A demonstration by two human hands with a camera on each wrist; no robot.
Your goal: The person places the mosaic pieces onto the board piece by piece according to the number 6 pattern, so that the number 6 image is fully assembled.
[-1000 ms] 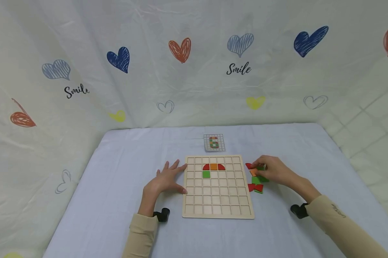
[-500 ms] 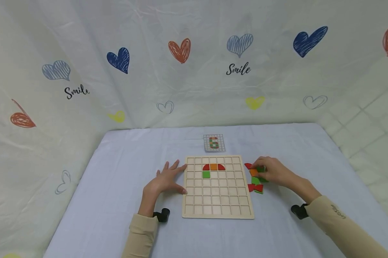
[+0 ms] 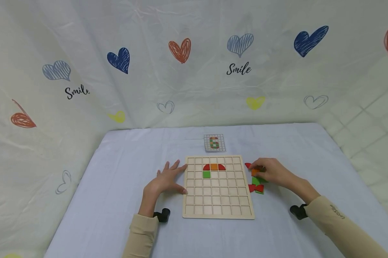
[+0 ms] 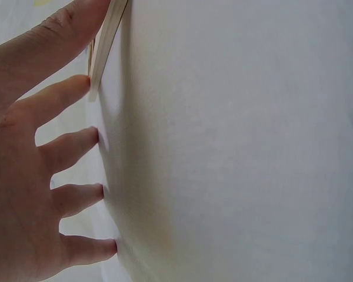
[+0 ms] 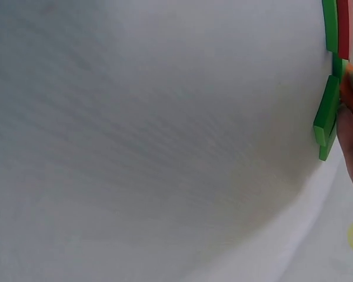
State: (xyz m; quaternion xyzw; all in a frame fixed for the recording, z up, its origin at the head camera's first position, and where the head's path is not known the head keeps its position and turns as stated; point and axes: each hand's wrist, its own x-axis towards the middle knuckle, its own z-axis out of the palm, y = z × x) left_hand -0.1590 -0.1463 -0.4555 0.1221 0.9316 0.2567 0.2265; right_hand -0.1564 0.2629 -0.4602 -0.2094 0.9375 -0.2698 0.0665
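Observation:
A wooden grid board (image 3: 218, 212) lies flat in the middle of the head view. Set in its upper cells are two red quarter-round pieces, an orange square (image 3: 214, 167) between them and a green square (image 3: 206, 174) below. My left hand (image 3: 163, 182) spreads its fingers beside the board, thumb and index fingertip touching its left edge. To the right of the board, my right hand (image 3: 273, 171) pinches an orange square piece (image 3: 254, 172) over the pile of loose pieces. Green pieces (image 5: 326, 111) stand close to those fingers in the right wrist view; part of the pile is hidden.
A pattern card (image 3: 214, 143) showing a coloured figure lies behind the board. Loose red pieces (image 3: 252, 188) and a green piece (image 3: 255, 181) lie along the board's right edge. A white cloth (image 3: 123, 150) covers the table, with a printed curtain (image 3: 206, 86) behind.
My right hand has shifted slightly, and the orange square between its fingers has moved a little to the right. The left hand and the board stay in place.

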